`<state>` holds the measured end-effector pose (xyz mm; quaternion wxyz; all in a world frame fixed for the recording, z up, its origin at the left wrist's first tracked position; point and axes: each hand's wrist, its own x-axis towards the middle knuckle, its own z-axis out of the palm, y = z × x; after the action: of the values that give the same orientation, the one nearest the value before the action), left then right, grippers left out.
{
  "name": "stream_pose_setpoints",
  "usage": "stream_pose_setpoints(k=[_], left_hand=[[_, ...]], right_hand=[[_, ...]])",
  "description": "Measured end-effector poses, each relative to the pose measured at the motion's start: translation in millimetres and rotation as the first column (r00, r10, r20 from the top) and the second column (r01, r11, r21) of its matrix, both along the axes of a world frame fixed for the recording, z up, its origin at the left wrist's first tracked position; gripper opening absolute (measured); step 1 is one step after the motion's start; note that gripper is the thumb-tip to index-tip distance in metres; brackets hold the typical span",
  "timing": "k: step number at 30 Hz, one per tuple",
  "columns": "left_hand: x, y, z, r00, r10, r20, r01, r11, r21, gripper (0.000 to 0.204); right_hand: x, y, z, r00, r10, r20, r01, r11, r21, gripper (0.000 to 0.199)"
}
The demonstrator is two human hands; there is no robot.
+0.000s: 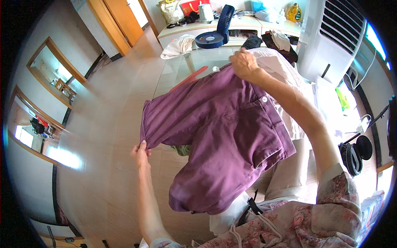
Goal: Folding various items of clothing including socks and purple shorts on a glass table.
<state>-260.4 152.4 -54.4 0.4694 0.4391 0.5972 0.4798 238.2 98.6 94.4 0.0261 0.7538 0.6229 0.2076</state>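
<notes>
A pair of purple shorts (223, 136) is stretched out in front of me, over the near part of a glass-topped table and above my lap. My left hand (142, 155) pinches the hem corner of one leg at the left. Up at the far end, my right hand (245, 65) is closed on the waistband side. The waistband runs down the right with a white button on it, and the other leg hangs toward me. Some green cloth (181, 149) peeks out beneath the shorts. A slim red object (190, 78) sticks out behind them, mostly covered.
White clothing (279, 66) is heaped at the table's right. Beyond the glass table (171, 66) are a dark blue fan (221, 31), a folded cream cloth (178, 46) and a cluttered low cabinet (248, 27). A tall white air cooler (326, 45) stands at right. Tiled floor (107, 136) spreads left.
</notes>
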Motion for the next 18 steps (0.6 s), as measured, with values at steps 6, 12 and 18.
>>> stream_pose_setpoints(k=[6, 12, 18], left_hand=[[29, -18, 23, 0.817, 0.252, -0.519, 0.003, 0.898, 0.441, 0.032], [97, -26, 85, 0.745, 0.182, -0.642, 0.442, 0.585, 0.679, 0.020], [194, 4, 100, 0.701, -0.051, -0.712, 0.660, 0.426, 0.619, 0.017]], right_hand=[[-9, 32, -15, 0.924, 0.095, -0.370, -0.185, 0.959, -0.216, 0.047], [-3, 41, -14, 0.894, 0.258, -0.367, -0.361, 0.899, -0.247, 0.058], [-7, 44, 22, 0.873, 0.154, -0.463, -0.392, 0.787, -0.477, 0.047]])
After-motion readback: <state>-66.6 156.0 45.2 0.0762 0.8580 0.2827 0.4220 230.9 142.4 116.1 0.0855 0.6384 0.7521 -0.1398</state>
